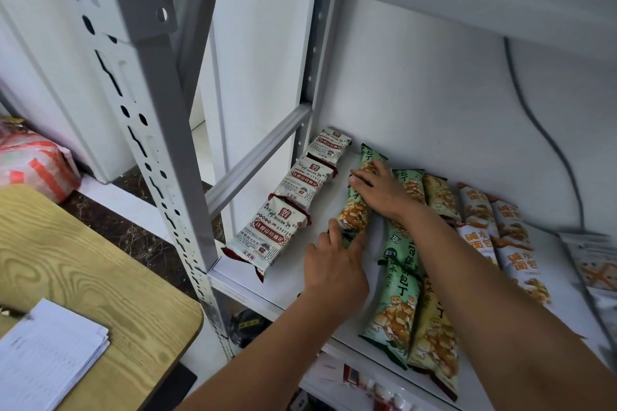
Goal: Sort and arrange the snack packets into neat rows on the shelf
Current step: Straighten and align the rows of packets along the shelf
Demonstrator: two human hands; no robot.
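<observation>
Both hands are on one green packet (355, 210) lying on the white shelf (293, 280), its long axis running front to back and leaning slightly left at the near end. The left hand (334, 264) is nearer, holding the near end between thumb and forefinger. The right hand (380, 190) lies across the far half with its fingers straight and flat, pressing down. A row of white packets (293, 207) runs just to the left, roughly parallel, with bare shelf between, so squaring the packet likely means swinging its near end. To the right lie more green packets (397, 304) and orange-and-white packets (480, 210). The right forearm hides the middle of that group, and the far right blurs out.
</observation>
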